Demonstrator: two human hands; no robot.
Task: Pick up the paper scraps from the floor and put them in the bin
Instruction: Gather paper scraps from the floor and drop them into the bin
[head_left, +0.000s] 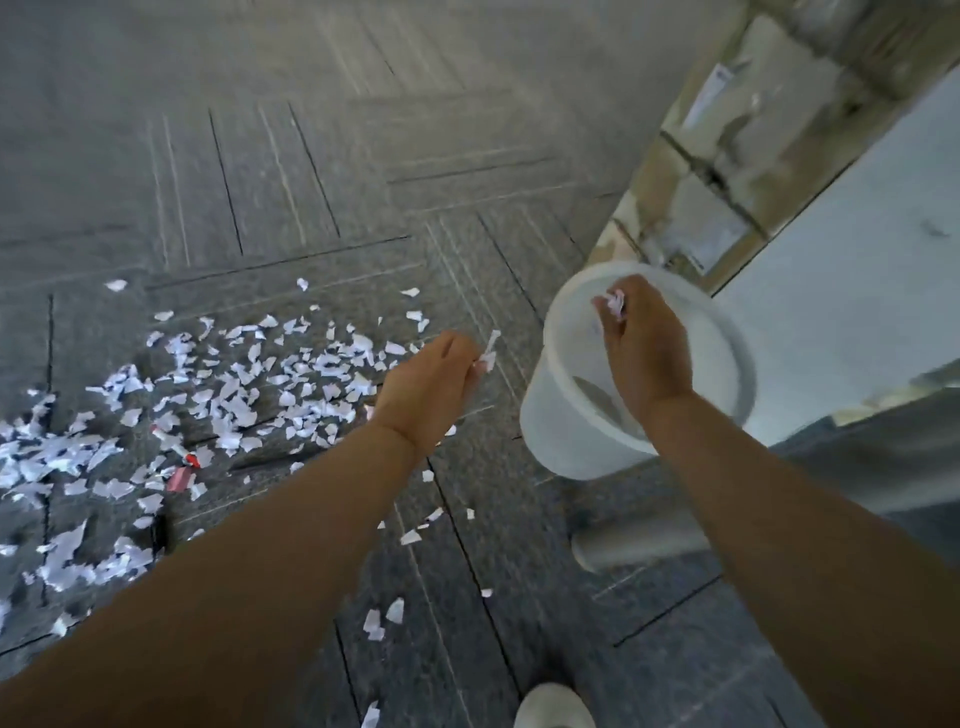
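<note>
Many white paper scraps (249, 384) lie spread over the grey carpet tiles at the left. A round white bin (566, 431) stands on the floor at the right, its mouth open upward. My right hand (644, 353) hovers over the bin's mouth, fingers pinched on a small bunch of scraps (613, 301). My left hand (431, 389) is raised just left of the bin, fingers closed on a few white scraps (489, 353) that stick out past the fingertips.
A pink and red scrap (182, 475) lies among the white ones. A mirrored or glass cabinet front (727, 156) and a pale panel (857, 249) rise behind the bin. A white chair or table foot (623, 545) and my shoe tip (553, 706) are near the bottom.
</note>
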